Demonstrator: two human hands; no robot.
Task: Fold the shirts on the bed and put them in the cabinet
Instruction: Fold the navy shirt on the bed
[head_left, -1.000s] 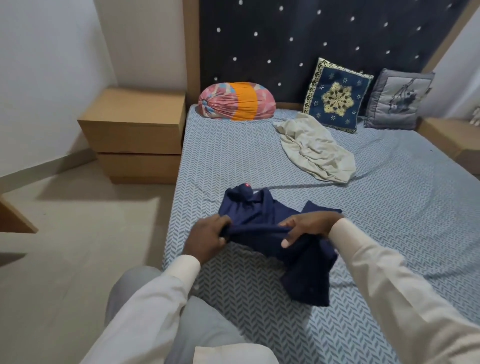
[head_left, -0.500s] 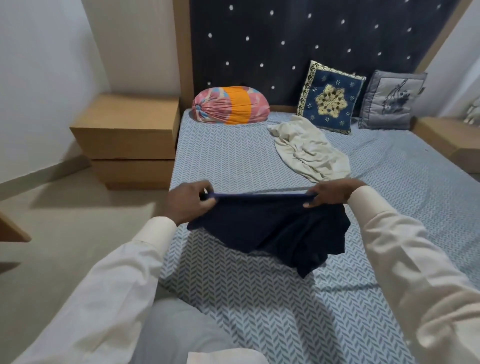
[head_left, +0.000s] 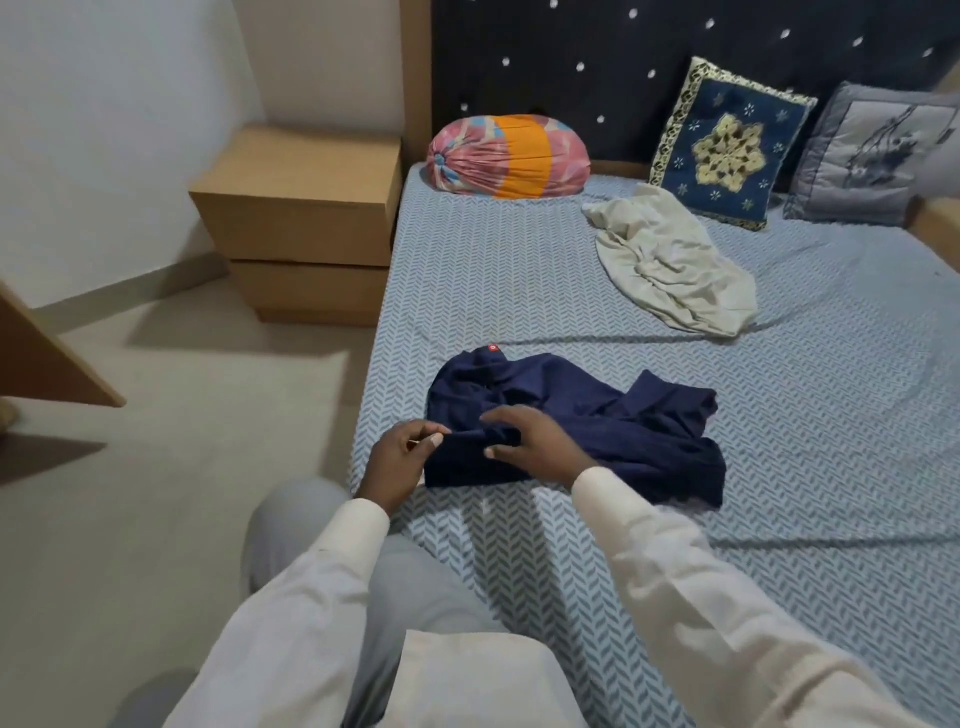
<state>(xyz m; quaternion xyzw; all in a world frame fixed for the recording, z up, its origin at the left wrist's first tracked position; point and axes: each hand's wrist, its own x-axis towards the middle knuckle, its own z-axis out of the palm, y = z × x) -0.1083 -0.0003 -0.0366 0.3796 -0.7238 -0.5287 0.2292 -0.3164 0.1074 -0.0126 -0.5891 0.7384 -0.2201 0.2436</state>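
A navy blue shirt (head_left: 597, 421) lies rumpled on the bed (head_left: 779, 519) near its left edge, with a small red label at its far end. My left hand (head_left: 400, 457) pinches the shirt's near-left edge between thumb and fingers. My right hand (head_left: 530, 441) rests on the cloth just to the right of it, thumb and fingers closing on a fold. A cream shirt (head_left: 670, 265) lies crumpled farther back on the bed, apart from both hands.
A wooden bedside cabinet (head_left: 306, 223) with two drawers stands left of the bed head. A pink and orange bolster (head_left: 509, 156), a blue embroidered cushion (head_left: 727, 145) and a grey cushion (head_left: 872, 156) lean on the dark headboard. A wooden panel corner (head_left: 47, 364) juts in at left.
The navy shirt was lifted and stretched between both hands half a second ago. It now lies back on the bed, and both hands have come together at its near-left edge.
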